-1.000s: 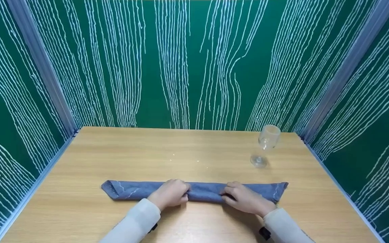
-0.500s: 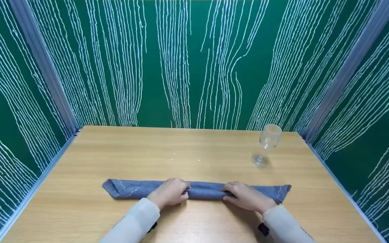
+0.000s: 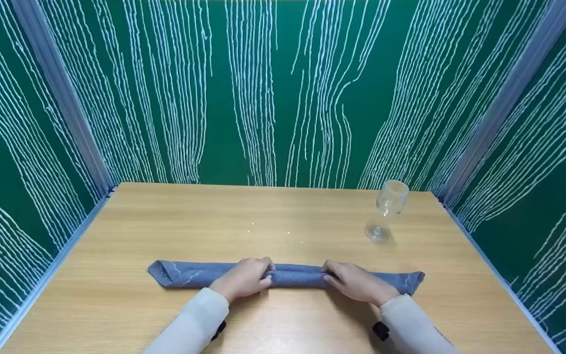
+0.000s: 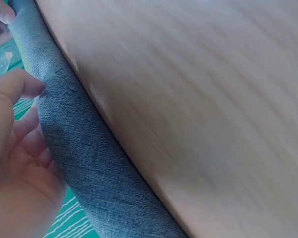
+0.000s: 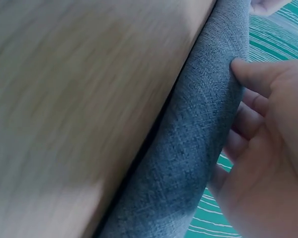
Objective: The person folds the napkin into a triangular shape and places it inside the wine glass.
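The long blue-grey fabric roll (image 3: 295,279) is lying side-to-side, left hand (image 3: 243,279) and right hand (image 3: 356,281) both pinching it near its middle, neither really sitting closer.

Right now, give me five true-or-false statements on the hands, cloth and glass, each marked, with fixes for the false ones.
1. The left hand and the right hand both grip the cloth. True.
2. The cloth is spread out flat. False: it is gathered into a long, narrow roll.
3. The stemmed glass stands upright on the table. True.
4. The stemmed glass is on the near side of the cloth, by the person. False: it stands beyond the cloth, toward the back right of the table.
5. The two hands touch each other. False: a stretch of cloth shows between them.
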`<state>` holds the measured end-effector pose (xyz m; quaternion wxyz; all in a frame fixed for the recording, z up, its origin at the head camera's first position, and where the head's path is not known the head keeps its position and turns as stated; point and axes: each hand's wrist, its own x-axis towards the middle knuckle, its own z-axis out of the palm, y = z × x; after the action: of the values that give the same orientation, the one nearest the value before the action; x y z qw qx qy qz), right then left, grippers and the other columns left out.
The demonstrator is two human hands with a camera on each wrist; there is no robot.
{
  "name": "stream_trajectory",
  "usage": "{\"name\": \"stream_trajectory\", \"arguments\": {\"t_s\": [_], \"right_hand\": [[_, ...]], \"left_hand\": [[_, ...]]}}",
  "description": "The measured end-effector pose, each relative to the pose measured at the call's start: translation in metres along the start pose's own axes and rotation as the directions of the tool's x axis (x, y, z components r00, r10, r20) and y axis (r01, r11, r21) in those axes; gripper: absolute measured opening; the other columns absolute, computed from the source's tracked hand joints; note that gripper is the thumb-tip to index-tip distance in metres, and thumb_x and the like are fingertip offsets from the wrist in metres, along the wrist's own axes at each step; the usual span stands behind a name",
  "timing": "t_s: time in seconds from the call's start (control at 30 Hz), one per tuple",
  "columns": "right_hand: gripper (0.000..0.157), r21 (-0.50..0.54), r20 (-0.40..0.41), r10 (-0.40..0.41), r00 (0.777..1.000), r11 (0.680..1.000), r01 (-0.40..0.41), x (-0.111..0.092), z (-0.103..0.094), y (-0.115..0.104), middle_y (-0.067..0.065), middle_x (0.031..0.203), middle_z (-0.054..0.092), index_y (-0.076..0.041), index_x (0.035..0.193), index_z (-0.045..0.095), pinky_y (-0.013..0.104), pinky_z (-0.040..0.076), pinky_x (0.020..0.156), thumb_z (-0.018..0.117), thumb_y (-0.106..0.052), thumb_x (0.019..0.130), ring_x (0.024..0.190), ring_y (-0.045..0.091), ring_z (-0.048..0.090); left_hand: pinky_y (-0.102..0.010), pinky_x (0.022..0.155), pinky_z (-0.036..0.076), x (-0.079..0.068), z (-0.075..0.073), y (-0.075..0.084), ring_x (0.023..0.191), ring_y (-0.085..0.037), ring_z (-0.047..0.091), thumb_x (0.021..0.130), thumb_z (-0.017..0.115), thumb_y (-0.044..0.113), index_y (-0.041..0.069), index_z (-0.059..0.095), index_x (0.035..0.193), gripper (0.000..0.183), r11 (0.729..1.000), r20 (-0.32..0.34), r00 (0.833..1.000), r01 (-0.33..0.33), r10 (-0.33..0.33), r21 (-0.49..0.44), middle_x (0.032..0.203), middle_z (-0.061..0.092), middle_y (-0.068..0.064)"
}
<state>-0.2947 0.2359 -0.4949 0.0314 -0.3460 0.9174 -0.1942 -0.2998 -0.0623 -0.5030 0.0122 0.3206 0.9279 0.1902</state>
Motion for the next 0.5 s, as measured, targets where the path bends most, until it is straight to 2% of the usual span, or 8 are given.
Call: {"name": "stream_trajectory", "arguments": {"t_s": [0.27, 0.5], "right_hand": [[0.009, -0.11, -0.066, 0.002, 0.998, 0.994, -0.009, 0.0051, 0.0031, -0.0018, -0.008, 0.085, 0.059, -0.015, 0.097, 0.058, 0.034, 0.048, 0.07, 0.052, -0.021, 0.093, 0.08, 0.011, 0.058], [0.006, -0.202, -0.13, 0.029, 0.991, 0.978, -0.056, 0.0093, 0.007, -0.0035, -0.005, 0.078, 0.053, -0.013, 0.086, 0.059, 0.034, 0.046, 0.063, 0.057, -0.016, 0.089, 0.072, 0.013, 0.054]], "left_hand": [[-0.032, 0.081, 0.045, 0.0012, -0.0043, 0.0035, 0.091, -0.015, 0.054, 0.089, 0.054, 0.02, 0.01, 0.06, 0.102, 0.018, 0.999, -0.002, 1.0, 0.014, -0.014, 0.03, 0.098, 0.057, 0.001], [-0.033, 0.079, 0.046, 0.003, -0.0024, 0.0055, 0.089, -0.017, 0.055, 0.089, 0.057, 0.019, 0.01, 0.06, 0.099, 0.014, 0.997, -0.043, 0.998, 0.039, -0.036, 0.072, 0.094, 0.056, 0.0]]}}
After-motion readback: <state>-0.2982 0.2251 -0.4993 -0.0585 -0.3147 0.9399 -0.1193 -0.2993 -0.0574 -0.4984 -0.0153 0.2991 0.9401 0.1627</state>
